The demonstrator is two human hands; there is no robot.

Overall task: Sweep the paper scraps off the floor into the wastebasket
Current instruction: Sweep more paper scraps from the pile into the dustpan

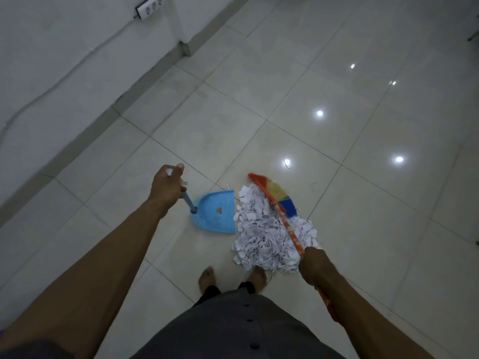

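A person's view looking down at their own two bare arms. The left hand [168, 183] is closed in a fist around the top of a thin blue handle [188, 200], thumb uppermost. That handle slants down to a light blue plastic dustpan [215, 212], which sits on the floor with its straight open edge turned to the right.

The right hand [315, 265] is curled round a long orange patterned broom handle [287, 226]. The end of the handle runs back under the forearm. The handle crosses diagonally over a heap of white shredded paper scraps [261, 234] and ends at a fan-shaped broom head [280, 193] with orange, yellow and blue bristles, lying on the far right side of the heap.

The paper scraps form one thick pile on the floor between the dustpan and the broom head. The pile's left edge meets the dustpan's open edge. A few thin strips lie loose around it. The inside of the dustpan shows little or no paper.

Just below the pile are the person's two bare feet [207, 277], the right toes touching the scraps. A dark grey buttoned garment [246, 320] fills the bottom centre.

The floor is glossy cream square tiles [337, 73] reflecting small ceiling lights. At upper left, a white wall [51, 47] carries a white socket strip [149, 7] and a trailing white cable [64, 76].
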